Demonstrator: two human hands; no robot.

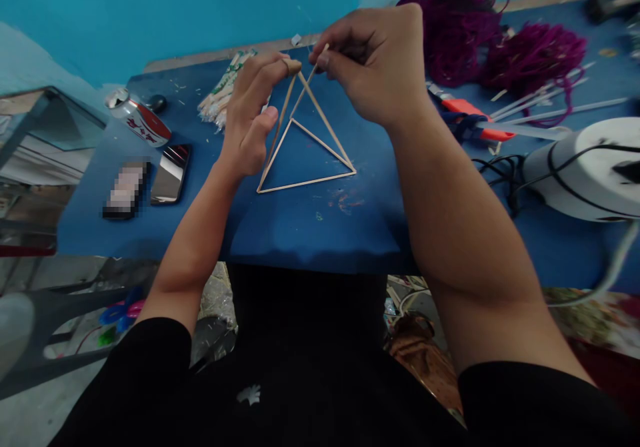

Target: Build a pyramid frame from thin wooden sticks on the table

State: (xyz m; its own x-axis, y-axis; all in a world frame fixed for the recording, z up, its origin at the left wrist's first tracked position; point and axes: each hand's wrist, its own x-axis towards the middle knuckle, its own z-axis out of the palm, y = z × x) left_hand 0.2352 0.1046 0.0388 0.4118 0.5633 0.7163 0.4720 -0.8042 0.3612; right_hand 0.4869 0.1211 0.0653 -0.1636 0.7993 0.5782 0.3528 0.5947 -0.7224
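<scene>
L hand [250, 117] + R hand [373, 67] pinch 1 stick pyramid [305, 147] (apex) | 2 phones [170, 173]

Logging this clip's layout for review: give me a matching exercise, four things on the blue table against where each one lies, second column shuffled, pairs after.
Things
1. stick pyramid
2. drink can
3. purple yarn bundles
4. orange-handled cutter

Places
A. far right of the blue table, near the wall
B. on its side at the far left, beyond the two phones
C. centre, its top pinched by the left hand and right hand
D. just right of the right hand, in front of the yarn

Pairs: 1-C, 2-B, 3-A, 4-D
</scene>
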